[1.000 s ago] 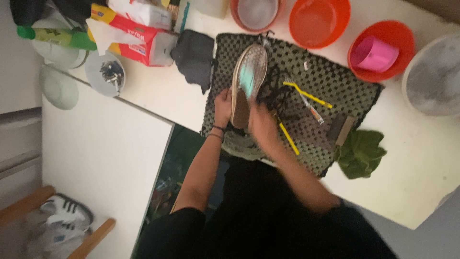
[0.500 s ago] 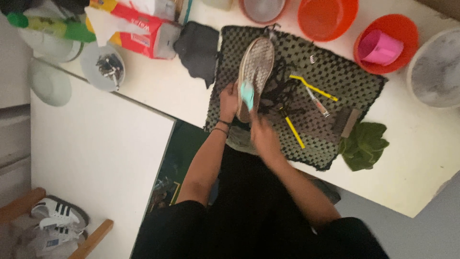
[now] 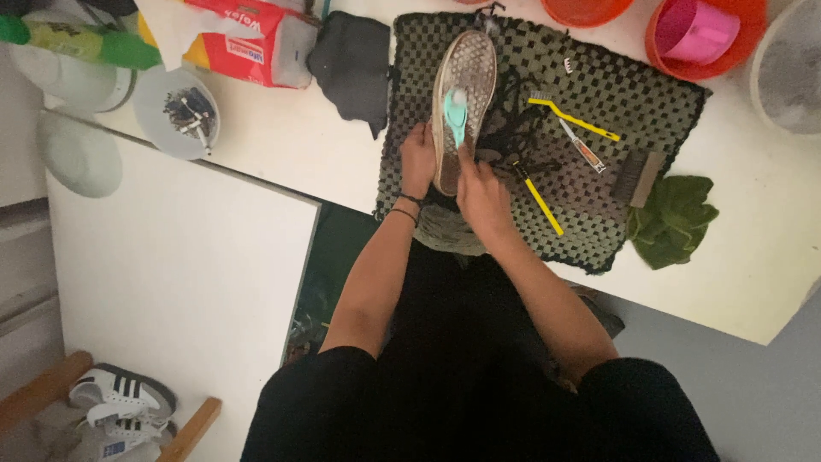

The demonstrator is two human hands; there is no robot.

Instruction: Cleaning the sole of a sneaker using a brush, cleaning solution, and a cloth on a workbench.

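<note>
A shoe (image 3: 466,81) lies sole up on a green and black checkered mat (image 3: 633,94) on the white table. My left hand (image 3: 418,158) grips the heel side of the shoe. My right hand (image 3: 481,192) holds a teal brush (image 3: 455,115) whose head rests on the dirty sole. Black laces (image 3: 517,137) lie tangled just right of the shoe.
On the mat lie two yellow-handled brushes (image 3: 571,120) (image 3: 540,201), a small red tool (image 3: 586,147) and a dark wooden brush (image 3: 636,178). A green cloth (image 3: 676,221), orange bowls (image 3: 693,38), a dark cloth (image 3: 352,64), a white cup of small items (image 3: 178,111) and sneakers (image 3: 120,395) on the floor surround it.
The brush has slid along the sole toward the toe. The view has shifted slightly; my left hand stays on the shoe.
</note>
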